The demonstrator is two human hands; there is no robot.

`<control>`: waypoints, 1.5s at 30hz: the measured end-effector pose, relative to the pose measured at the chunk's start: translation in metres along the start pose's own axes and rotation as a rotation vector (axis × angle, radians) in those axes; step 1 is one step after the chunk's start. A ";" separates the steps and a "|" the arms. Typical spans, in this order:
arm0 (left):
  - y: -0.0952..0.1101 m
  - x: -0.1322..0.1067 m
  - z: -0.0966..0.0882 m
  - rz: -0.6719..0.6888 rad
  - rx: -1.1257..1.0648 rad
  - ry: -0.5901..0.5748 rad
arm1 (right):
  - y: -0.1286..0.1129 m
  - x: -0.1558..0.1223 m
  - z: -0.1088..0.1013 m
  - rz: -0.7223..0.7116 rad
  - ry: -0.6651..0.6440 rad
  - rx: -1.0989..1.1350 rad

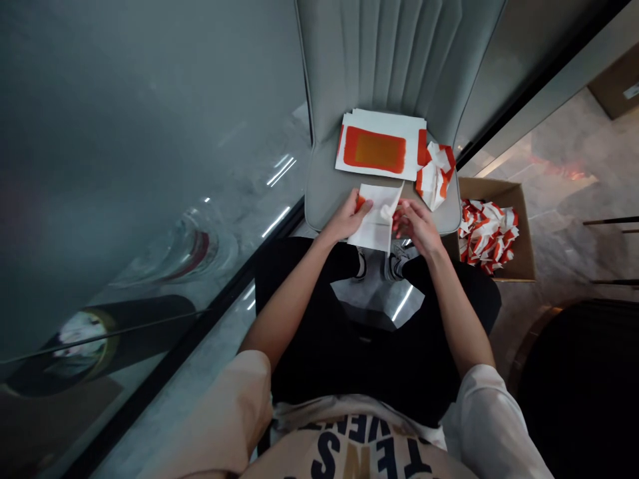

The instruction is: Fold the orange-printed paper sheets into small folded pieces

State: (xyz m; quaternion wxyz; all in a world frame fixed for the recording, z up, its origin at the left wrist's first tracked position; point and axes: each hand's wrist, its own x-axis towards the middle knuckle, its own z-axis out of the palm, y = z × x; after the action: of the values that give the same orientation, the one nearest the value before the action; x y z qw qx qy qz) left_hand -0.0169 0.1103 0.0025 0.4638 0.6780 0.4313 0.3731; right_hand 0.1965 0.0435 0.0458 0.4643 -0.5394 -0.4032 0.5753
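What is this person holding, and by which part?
A white sheet, held by the left hand at its left edge. The right hand is at its right edge; whether it grips there cannot be told.

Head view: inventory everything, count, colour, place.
Chair: one, grey, upper centre
Part-folded sheet: one, mostly white, centre
Flat sheets: one stack, orange-white, on chair
Folded piece: one, orange-white, chair's right
Cardboard box: one, brown, right
Folded pieces: many, orange-white, inside box
Second box: one, brown, upper right
Rounded object: one, black, lower right
Cylinder: one, black, lower left
Floor: one, grey, beneath
Trousers: one pair, black, below
Shirt: one, pale, bottom
Left hand: one, bare, holding sheet
Right hand: one, bare, beside sheet
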 end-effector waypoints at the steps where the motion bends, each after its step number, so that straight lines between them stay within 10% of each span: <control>1: -0.001 -0.001 0.001 -0.006 0.001 -0.016 | 0.002 -0.001 0.004 -0.015 0.011 -0.015; 15: 0.007 -0.010 0.014 -0.027 0.090 0.127 | 0.038 0.021 0.007 -0.130 0.089 -0.267; 23: 0.013 -0.016 -0.003 0.100 0.272 -0.088 | 0.028 0.014 0.007 -0.337 0.274 -0.851; 28: 0.021 -0.021 0.007 0.172 0.430 -0.059 | 0.025 0.004 0.012 -0.511 0.168 -1.213; 36: 0.012 -0.023 0.008 0.195 0.586 0.004 | 0.036 -0.003 0.004 -0.567 0.031 -1.179; 45: 0.016 -0.029 0.013 0.233 0.561 -0.063 | 0.049 -0.014 0.018 -0.557 0.156 -1.289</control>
State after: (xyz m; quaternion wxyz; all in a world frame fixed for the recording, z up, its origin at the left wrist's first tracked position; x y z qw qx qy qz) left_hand -0.0112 0.0763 0.0108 0.2257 0.8357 0.4222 0.2691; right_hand 0.1736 0.0189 0.0032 0.2101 -0.6233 -0.7521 0.0412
